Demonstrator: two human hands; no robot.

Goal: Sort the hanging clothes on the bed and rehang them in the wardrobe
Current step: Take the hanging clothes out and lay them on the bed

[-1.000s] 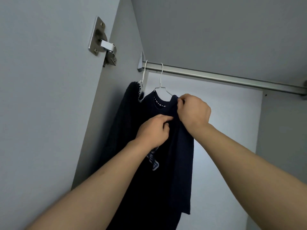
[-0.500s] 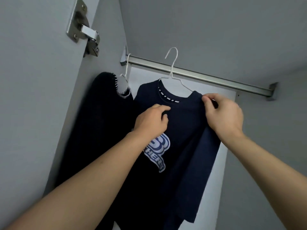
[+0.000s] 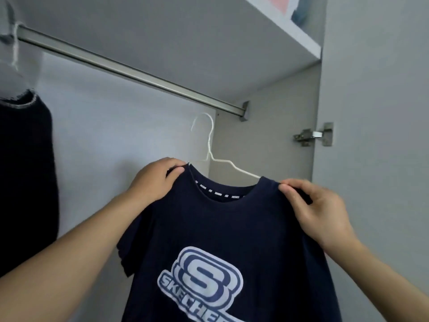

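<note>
Lit softly and evenly, no hard shadows. Glaring faintly along the rail [image 3: 130, 72]. Smearing with blur at the far left, around the second hanger [image 3: 14, 46]. Bending straight lines at the edges. Losing detail in the dark garment [image 3: 25, 173].

Pale grey wardrobe interior: a metal rail [image 3: 130, 70] slants down to a bracket [image 3: 244, 111] on the side panel. A shelf [image 3: 290, 31] spans above; a hinge [image 3: 313, 135] sits at right.
</note>
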